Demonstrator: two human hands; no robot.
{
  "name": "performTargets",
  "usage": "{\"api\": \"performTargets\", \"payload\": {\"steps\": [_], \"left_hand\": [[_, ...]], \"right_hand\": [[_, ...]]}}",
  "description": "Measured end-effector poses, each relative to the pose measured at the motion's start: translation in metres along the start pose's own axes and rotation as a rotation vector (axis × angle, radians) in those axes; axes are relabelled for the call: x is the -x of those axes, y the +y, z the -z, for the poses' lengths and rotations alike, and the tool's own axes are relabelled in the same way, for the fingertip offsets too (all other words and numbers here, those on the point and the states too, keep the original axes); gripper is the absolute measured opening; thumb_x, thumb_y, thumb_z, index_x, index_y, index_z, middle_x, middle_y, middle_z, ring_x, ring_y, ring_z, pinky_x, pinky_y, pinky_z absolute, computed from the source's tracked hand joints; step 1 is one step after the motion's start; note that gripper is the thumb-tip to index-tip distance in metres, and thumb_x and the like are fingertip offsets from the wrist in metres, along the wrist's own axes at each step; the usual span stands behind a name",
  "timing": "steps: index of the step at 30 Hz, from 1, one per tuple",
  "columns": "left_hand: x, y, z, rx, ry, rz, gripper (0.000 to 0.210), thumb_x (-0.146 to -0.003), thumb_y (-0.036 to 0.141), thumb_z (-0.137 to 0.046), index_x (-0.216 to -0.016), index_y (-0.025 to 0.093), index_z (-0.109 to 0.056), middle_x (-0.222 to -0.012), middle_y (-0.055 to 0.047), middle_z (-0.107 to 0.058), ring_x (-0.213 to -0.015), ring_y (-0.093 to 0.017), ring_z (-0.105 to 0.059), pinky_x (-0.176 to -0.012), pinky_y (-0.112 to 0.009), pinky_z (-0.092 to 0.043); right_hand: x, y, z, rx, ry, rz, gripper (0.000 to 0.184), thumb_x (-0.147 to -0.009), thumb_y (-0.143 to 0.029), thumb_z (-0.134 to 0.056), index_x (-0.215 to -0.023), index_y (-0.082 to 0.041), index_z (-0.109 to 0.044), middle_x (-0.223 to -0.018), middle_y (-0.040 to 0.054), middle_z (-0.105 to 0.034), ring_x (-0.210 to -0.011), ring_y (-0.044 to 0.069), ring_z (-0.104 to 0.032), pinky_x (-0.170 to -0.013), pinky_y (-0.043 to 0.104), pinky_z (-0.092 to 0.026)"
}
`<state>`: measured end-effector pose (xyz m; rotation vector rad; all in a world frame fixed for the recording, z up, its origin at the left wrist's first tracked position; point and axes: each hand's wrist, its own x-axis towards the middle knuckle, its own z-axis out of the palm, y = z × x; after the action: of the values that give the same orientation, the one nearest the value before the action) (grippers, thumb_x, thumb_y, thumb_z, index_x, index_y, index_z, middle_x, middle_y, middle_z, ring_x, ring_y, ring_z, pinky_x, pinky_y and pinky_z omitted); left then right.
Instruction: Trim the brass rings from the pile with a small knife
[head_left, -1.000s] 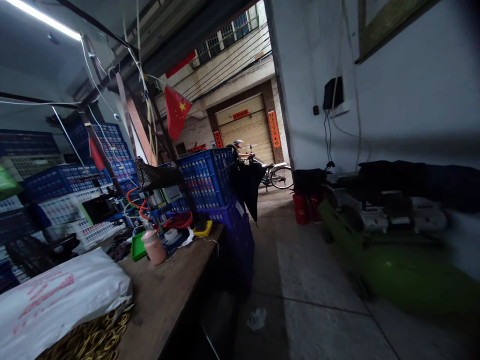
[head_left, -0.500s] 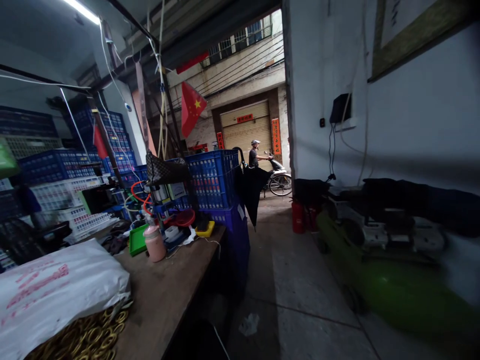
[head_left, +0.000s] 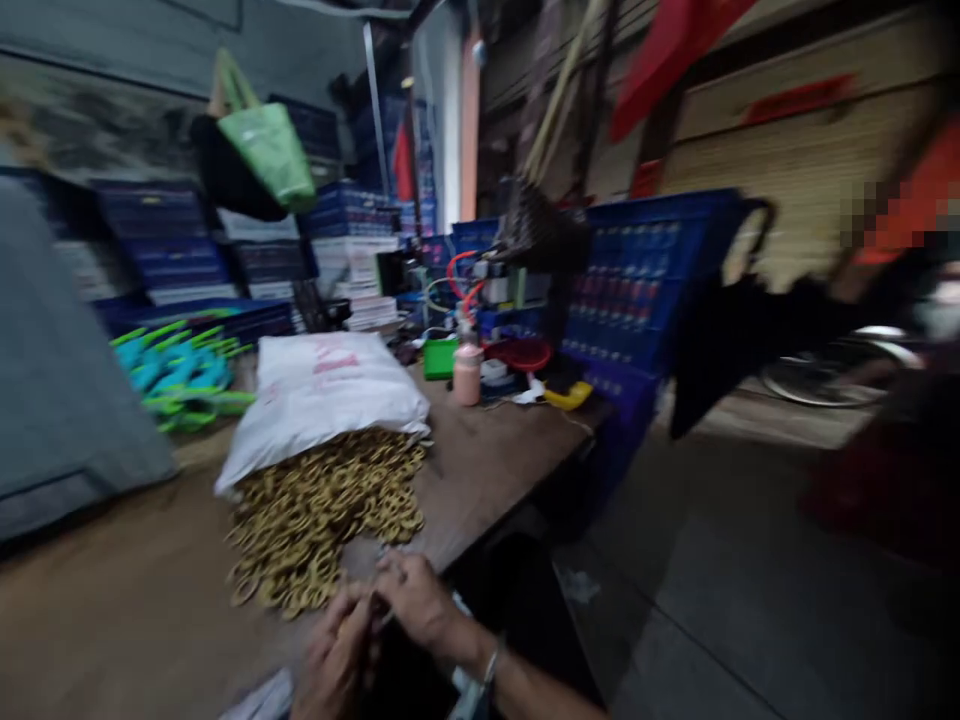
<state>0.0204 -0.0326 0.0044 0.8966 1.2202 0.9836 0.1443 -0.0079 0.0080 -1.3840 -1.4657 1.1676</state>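
Observation:
At the table's front edge my left hand (head_left: 339, 645) and my right hand (head_left: 418, 598) meet, fingertips close together. The fingers of both are curled in a pinch; blur and the fingers themselves hide what lies between them. Just beyond my hands spreads a heap of brass-coloured rings (head_left: 322, 515). The heap spills from the mouth of a white woven sack (head_left: 330, 395) with red print, which lies on the brown table (head_left: 495, 460). A bracelet or watch band (head_left: 491, 662) circles my right wrist.
Behind the sack stand a pink bottle (head_left: 466, 375), a green tray (head_left: 439, 358) and a red dish (head_left: 521, 353). Blue crates (head_left: 630, 290) rise at the table's far end. Turquoise and lime-green items (head_left: 184, 375) are piled left, beside a grey panel (head_left: 67, 350).
My view has swung left and down, from the doorway and green machine towards the table. Both my hands have come into sight, and more of the ring heap shows.

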Motion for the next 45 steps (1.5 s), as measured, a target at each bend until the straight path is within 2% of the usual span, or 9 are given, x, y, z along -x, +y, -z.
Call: {"api": "performTargets", "payload": {"steps": [5, 13, 19, 22, 31, 37, 39, 42, 45], "left_hand": [[0.001, 0.004, -0.008, 0.04, -0.047, -0.043, 0.034, -0.071, 0.05, -0.056, -0.07, 0.017, -0.049, -0.047, 0.008, -0.043, -0.035, -0.003, -0.036, -0.034, -0.014, -0.027], [0.006, -0.002, -0.001, 0.088, -0.051, -0.037, 0.033, -0.073, 0.05, -0.054, -0.07, 0.018, -0.044, -0.052, 0.007, -0.044, -0.037, -0.004, -0.037, -0.035, -0.014, -0.028], [0.006, 0.001, -0.002, 0.063, 0.006, -0.073, 0.035, -0.071, 0.052, -0.055, -0.07, 0.018, -0.042, -0.05, 0.008, -0.043, -0.037, -0.004, -0.036, -0.034, -0.014, -0.028], [0.007, 0.003, -0.004, 0.036, 0.02, -0.107, 0.036, -0.07, 0.052, -0.054, -0.069, 0.018, -0.043, -0.048, 0.008, -0.043, -0.036, -0.004, -0.035, -0.035, -0.015, -0.029], [0.006, -0.002, -0.003, 0.026, 0.049, -0.131, 0.038, -0.067, 0.054, -0.056, -0.067, 0.019, -0.042, -0.045, 0.009, -0.04, -0.035, -0.003, -0.034, -0.035, -0.015, -0.027], [0.018, -0.001, 0.003, 0.04, 0.054, -0.02, 0.037, -0.07, 0.053, -0.054, -0.067, 0.018, -0.043, -0.048, 0.008, -0.044, -0.037, -0.004, -0.037, -0.036, -0.014, -0.029], [0.024, -0.005, 0.007, 0.052, 0.045, 0.0, 0.036, -0.071, 0.052, -0.054, -0.068, 0.018, -0.044, -0.049, 0.007, -0.045, -0.037, -0.003, -0.038, -0.036, -0.014, -0.029], [0.032, -0.024, 0.012, 0.059, -0.076, 0.023, 0.036, -0.07, 0.051, -0.056, -0.068, 0.017, -0.045, -0.049, 0.006, -0.047, -0.035, -0.004, -0.039, -0.033, -0.014, -0.028], [0.028, -0.054, 0.013, 0.146, -0.151, 0.168, 0.039, -0.063, 0.054, -0.061, -0.066, 0.017, -0.046, -0.044, 0.006, -0.047, -0.03, -0.004, -0.036, -0.028, -0.015, -0.024]], "right_hand": [[0.0, -0.007, 0.007, -0.082, -0.094, 0.034, 0.018, -0.078, -0.03, -0.043, -0.069, -0.015, -0.05, -0.062, -0.003, -0.048, -0.06, 0.009, -0.045, -0.06, 0.02, -0.037], [-0.005, 0.003, 0.003, -0.057, -0.141, 0.024, 0.024, -0.081, -0.032, -0.038, -0.072, -0.016, -0.053, -0.057, -0.0036, -0.048, -0.054, 0.009, -0.044, -0.055, 0.02, -0.035], [0.001, 0.012, 0.005, 0.352, -0.181, 0.226, 0.011, -0.073, -0.014, -0.04, -0.069, -0.018, -0.05, -0.058, -0.0029, -0.047, -0.057, 0.01, -0.043, -0.055, 0.02, -0.029], [0.003, 0.018, 0.004, 0.497, -0.212, 0.296, 0.022, -0.063, -0.005, -0.038, -0.074, -0.019, -0.05, -0.06, -0.002, -0.05, -0.058, 0.011, -0.044, -0.057, 0.02, -0.028], [0.002, 0.007, 0.009, 0.608, -0.309, 0.276, 0.027, -0.062, -0.004, -0.035, -0.079, -0.018, -0.05, -0.065, 0.0002, -0.055, -0.06, 0.012, -0.047, -0.057, 0.021, -0.027], [0.0, 0.002, 0.005, 0.849, -0.338, 0.232, 0.026, -0.065, -0.005, -0.038, -0.084, -0.017, -0.052, -0.07, 0.0037, -0.06, -0.064, 0.014, -0.053, -0.056, 0.024, -0.026], [-0.003, 0.004, 0.0, 0.919, -0.314, 0.211, 0.026, -0.069, -0.005, -0.038, -0.088, -0.016, -0.053, -0.075, 0.006, -0.062, -0.067, 0.015, -0.055, -0.058, 0.025, -0.026], [-0.013, 0.009, -0.005, 0.977, -0.24, 0.166, 0.026, -0.073, -0.005, -0.035, -0.09, -0.015, -0.053, -0.079, 0.0074, -0.063, -0.068, 0.016, -0.056, -0.058, 0.026, -0.027], [-0.024, 0.013, -0.011, 0.947, -0.16, 0.185, 0.022, -0.074, -0.008, -0.038, -0.089, -0.017, -0.052, -0.079, 0.005, -0.063, -0.068, 0.015, -0.056, -0.058, 0.025, -0.028]]}}
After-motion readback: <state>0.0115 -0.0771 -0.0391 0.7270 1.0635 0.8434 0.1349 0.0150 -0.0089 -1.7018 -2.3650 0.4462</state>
